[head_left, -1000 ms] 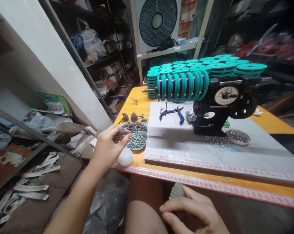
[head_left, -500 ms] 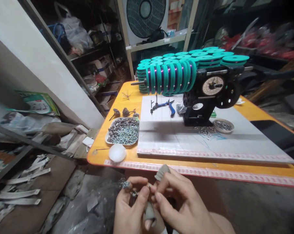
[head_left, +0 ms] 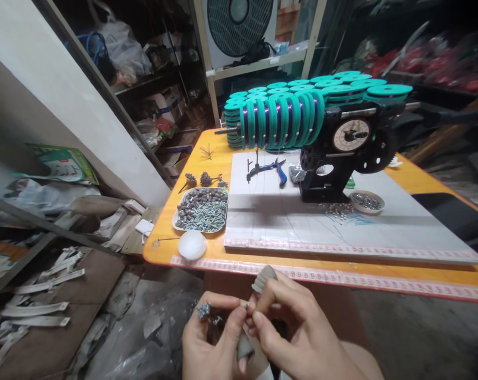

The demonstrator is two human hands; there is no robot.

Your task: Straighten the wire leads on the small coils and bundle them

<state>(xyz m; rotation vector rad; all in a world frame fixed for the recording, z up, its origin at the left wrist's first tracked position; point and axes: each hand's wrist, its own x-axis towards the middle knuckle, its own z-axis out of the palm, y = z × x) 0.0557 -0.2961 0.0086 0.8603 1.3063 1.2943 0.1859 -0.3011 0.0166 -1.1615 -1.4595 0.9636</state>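
My left hand (head_left: 213, 332) is closed in a pinch, thumb against forefinger, on a tiny bluish-green piece (head_left: 245, 304) too small to name for sure. Fingertip to fingertip with it, my right hand (head_left: 290, 322) is also closed in a pinch; what lies between its fingers is hidden. A grey finger sleeve (head_left: 265, 279) covers a finger at my right hand, and a second grey sleeve (head_left: 245, 345) shows below the pinch. By the left forefinger sits a bunch of fine blue-grey bits (head_left: 203, 310). Both hands are in front of the table's near edge.
On the yellow table (head_left: 163, 221) are a tray (head_left: 201, 210) of small metal parts, a white dome (head_left: 192, 245), blue-handled pliers (head_left: 280, 173) and a dish of pins (head_left: 366, 202). A black winding machine (head_left: 326, 179) carries green spools (head_left: 280, 121). More spools are stacked behind.
The fingertips stay together, and the small bluish-green piece now shows between them. My left hand has shifted slightly left. The whole view has moved a little.
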